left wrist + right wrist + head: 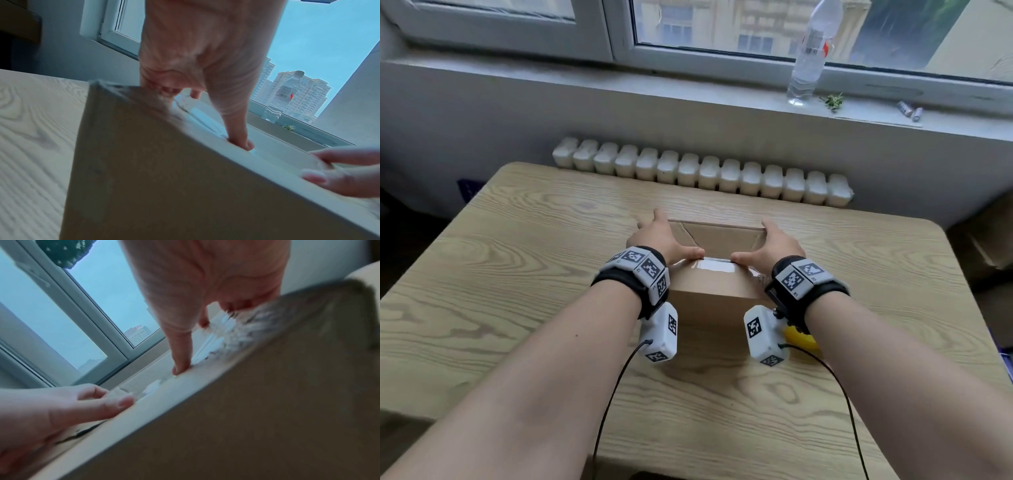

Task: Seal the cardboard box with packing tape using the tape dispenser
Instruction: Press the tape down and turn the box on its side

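A brown cardboard box (717, 298) stands in the middle of the wooden table (517, 274). A glossy strip of clear tape (717, 265) runs across the top by its near edge. My left hand (661, 236) lies flat on the left part of the top, thumb pressing the tape. My right hand (777, 245) mirrors it on the right. The left wrist view shows the left hand (205, 48) with its thumb on the tape (197, 113) over the box (154, 178). In the right wrist view the right hand (205, 280) presses likewise. A yellow tape dispenser (799, 337) lies near the box, mostly hidden by my right wrist.
A radiator (702, 174) runs behind the table's far edge. On the window sill stand a clear water bottle (810, 58), a green sprig (832, 101) and two batteries (909, 110). Another cardboard box (989, 240) sits off the table's right side.
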A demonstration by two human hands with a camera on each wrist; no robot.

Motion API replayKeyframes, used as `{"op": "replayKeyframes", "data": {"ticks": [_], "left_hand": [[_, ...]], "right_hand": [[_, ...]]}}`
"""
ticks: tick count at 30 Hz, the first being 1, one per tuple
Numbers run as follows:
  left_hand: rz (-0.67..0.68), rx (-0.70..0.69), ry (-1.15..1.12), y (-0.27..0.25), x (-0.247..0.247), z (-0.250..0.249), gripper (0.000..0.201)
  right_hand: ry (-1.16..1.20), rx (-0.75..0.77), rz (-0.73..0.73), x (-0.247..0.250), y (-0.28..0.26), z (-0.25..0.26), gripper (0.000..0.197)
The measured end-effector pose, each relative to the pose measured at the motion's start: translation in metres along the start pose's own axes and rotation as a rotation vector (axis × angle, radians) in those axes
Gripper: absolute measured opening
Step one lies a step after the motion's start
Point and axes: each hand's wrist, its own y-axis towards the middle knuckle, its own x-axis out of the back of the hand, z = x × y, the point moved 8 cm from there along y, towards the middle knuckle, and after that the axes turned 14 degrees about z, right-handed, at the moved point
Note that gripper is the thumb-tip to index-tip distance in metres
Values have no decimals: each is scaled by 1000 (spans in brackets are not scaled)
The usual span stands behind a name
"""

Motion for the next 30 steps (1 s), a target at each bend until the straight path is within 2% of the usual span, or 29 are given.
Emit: {"op": "replayKeyframes", "data": {"ticks": [4, 6, 10, 12, 15, 19, 22, 25, 28, 30], "left_hand": [[58, -80, 17, 7, 4, 2, 92], [93, -103, 11, 9, 6, 4, 90], [169, -82, 3, 4, -3, 5, 116], [167, -99, 17, 4, -5, 5, 119], [176, -140, 35, 6, -1, 7, 108], [146, -204, 116, 7, 11, 6, 84], [119, -228, 152, 6, 19, 6, 68], [94, -186, 111, 6, 27, 16, 50], [63, -139, 106, 5, 36, 28, 42], [39, -124, 171, 5, 42, 32, 42]], "right_hand": [[-4, 34, 25, 10, -3, -6, 84], [-10, 43, 13, 11, -8, -6, 82], [-22, -29, 38, -8, -14, 0, 118], [-32, -71, 39, -12, -14, 1, 124], [-62, -48, 36, -6, -15, -1, 114], [-131, -34, -8, 11, -23, -5, 84], [-149, -81, -58, 21, -27, -8, 67], [-104, -171, -37, 24, -31, -15, 50], [-118, -251, 51, 20, -39, -18, 65], [-44, -260, 139, 9, -42, -14, 60]]}}
